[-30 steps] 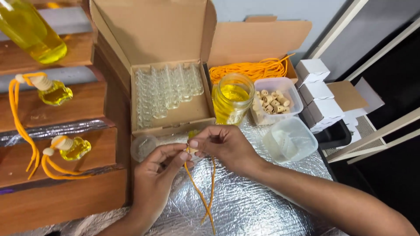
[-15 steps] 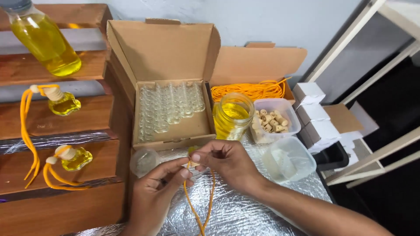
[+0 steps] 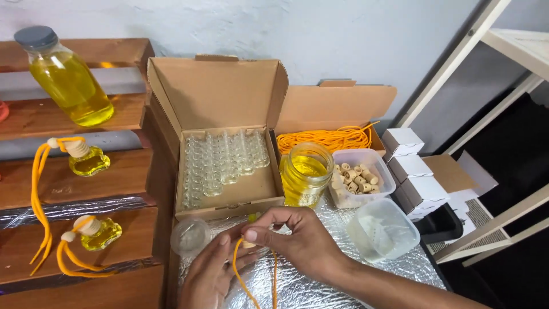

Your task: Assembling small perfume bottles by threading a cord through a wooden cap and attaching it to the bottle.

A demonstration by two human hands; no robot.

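Both hands have sunk lower in view since the earlier frame. Left hand (image 3: 209, 274), grip loosely pinched on the orange cord (image 3: 240, 274); right hand (image 3: 297, 240), grip clamped on a small cork bead (image 3: 249, 244), over the foil-covered tabletop (image 3: 320, 286), before the vial box (image 3: 229, 171).

Two bare hands and forearms show at the near edge. The left hand (image 3: 209, 274) has no glove, ring or watch. The right hand (image 3: 297, 240) is bare too, and its forearm runs uncovered to the near right corner, no sleeve in sight. Nails are short and unpainted.
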